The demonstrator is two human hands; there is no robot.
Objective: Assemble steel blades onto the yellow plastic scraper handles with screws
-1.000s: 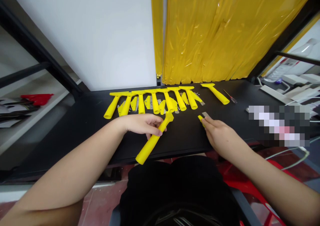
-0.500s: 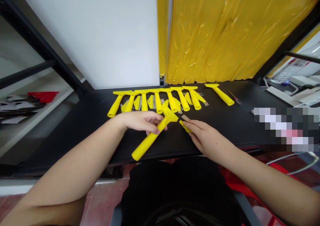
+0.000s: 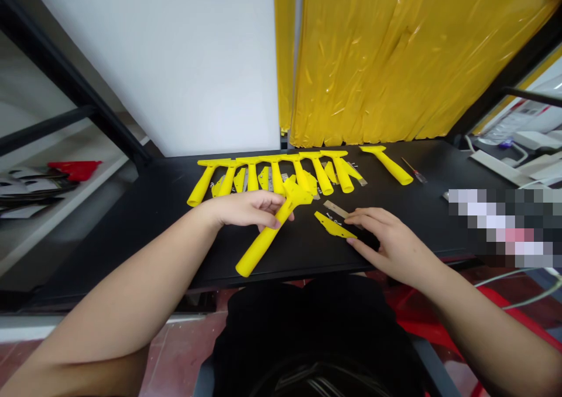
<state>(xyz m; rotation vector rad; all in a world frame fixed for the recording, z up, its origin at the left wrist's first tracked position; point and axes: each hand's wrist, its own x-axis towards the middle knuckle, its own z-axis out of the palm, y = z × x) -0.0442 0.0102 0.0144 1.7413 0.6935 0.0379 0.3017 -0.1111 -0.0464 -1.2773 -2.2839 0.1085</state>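
My left hand (image 3: 252, 209) is closed around the neck of a yellow plastic scraper handle (image 3: 261, 242), whose wide head points away from me. To the right, a loose yellow cover plate (image 3: 332, 226) lies on the black table, with a flat metal blade (image 3: 336, 209) beyond it and small screws (image 3: 334, 219) between them. My right hand (image 3: 380, 239) is open over these parts, thumb near the plate's right end and fingertips at the blade's near end. Whether the fingertips still touch them I cannot tell.
Several yellow scraper handles (image 3: 252, 177) stand in a row at the back of the black table (image 3: 167, 209), plates and blades among them. Another handle (image 3: 390, 166) and a screwdriver (image 3: 414, 170) lie farther right. A white panel (image 3: 197, 63) and yellow plastic sheeting (image 3: 386, 63) rise behind.
My right hand has moved right and its fingers have spread, letting go of the plate, which now lies on the table with the blade and screws. My left hand holds the scraper handle nearly still.
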